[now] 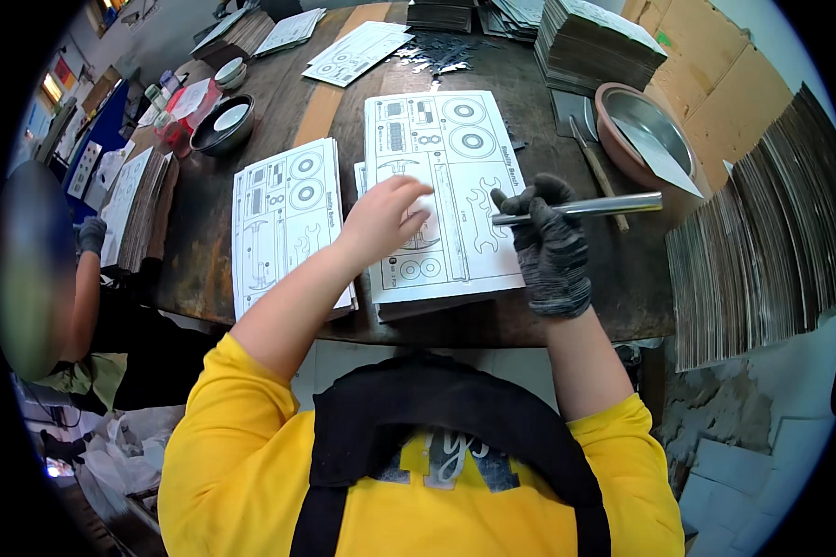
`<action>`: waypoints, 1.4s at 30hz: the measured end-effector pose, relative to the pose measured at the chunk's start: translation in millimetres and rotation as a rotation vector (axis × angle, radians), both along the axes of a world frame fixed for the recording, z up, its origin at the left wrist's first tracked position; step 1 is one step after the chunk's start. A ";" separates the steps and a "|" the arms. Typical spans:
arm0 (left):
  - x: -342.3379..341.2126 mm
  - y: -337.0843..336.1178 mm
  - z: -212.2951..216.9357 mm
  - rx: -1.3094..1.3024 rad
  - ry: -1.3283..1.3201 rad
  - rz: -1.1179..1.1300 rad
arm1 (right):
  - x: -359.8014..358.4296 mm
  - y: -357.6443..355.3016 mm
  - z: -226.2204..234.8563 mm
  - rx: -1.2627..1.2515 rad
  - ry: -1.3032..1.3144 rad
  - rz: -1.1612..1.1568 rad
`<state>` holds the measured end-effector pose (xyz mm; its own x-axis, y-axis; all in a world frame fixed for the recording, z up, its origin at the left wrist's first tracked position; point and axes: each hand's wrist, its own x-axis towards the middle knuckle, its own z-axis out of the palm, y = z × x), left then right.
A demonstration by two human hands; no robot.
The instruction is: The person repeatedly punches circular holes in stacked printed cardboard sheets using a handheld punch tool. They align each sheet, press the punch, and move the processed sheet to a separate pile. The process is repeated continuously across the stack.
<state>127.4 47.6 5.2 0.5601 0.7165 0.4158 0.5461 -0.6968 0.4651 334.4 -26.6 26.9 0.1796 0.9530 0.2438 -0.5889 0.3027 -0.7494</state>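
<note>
Item: metal rod. One, bright, slim, roughly level; location, over the right edge of the central printed stack, its far end reaching out to the right above the worktop.

Item: right hand. Grey glove; fingers clamped round the rod near its inner end.

Item: left hand. Bare, empty, fingers loosely curled, thumb apart from them; over the same stack. Contact with the top sheet: cannot tell. The hands are apart.

Item: second printed stack. Just left of the first, on the worktop.

Item: wooden-handled tool. Beside the pinkish-brown bowl, beneath the rod's line.

Handling notes, by judgement: grip the rod firmly, since smooth metal may slip or roll. Mind its long outer end near the bowl. Lay the left palm flat to steady the top sheet; press evenly, lest paper crease or slide. Lower edges look uneven; square them gently.
</note>
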 end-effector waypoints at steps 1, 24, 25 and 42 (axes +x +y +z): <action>6.2 13.0 -1.5 0.020 0.017 0.002 | -5.8 4.1 -11.8 -0.013 0.018 -0.001; 23.2 53.5 -46.5 0.051 0.101 0.114 | -55.7 58.7 -46.9 -0.079 -0.327 -0.050; 23.3 54.3 -48.1 0.066 0.112 0.117 | -56.1 58.6 -48.4 -0.061 -0.334 -0.066; 25.6 51.8 -43.3 0.021 0.208 0.149 | -52.6 -37.7 -46.3 0.261 -0.890 0.048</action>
<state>153.0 99.4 -38.1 0.5241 0.7898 0.3186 0.7259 -0.6099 0.3180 281.8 -64.3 -19.4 -0.2147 0.8502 0.4806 0.1547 0.5155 -0.8428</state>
